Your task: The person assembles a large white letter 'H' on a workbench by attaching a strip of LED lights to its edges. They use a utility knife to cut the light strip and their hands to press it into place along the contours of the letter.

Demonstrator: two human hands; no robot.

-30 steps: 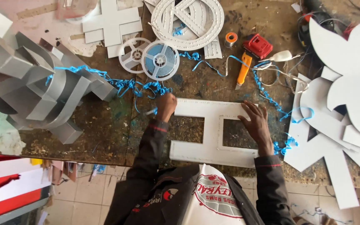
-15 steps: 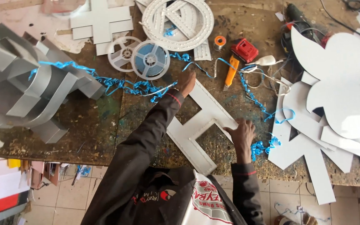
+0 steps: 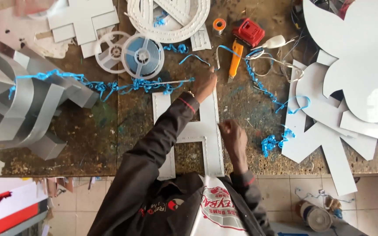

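A white H-shaped letter [image 3: 197,132] lies flat on the worn wooden workbench [image 3: 101,131], its legs pointing away from me. My left hand [image 3: 204,83] reaches across it and grips the far end of its right leg, close to the end of a curly blue film strip [image 3: 123,85]. Fingers curled shut, my right hand [image 3: 233,136] holds the right edge of the letter at the level of its crossbar. My dark sleeve hides part of the left leg.
Grey metal channel letters [image 3: 18,105] are piled at the left. Two reels [image 3: 143,54], a yellow utility knife [image 3: 235,59], a red box [image 3: 249,31] and an orange tape roll [image 3: 218,25] lie beyond the letter. White cut-out shapes [image 3: 351,78] are stacked at the right.
The white letter has been turned from lying crosswise, through a slant, to pointing away from me. My left hand moved to its far end, my right hand to its right edge.
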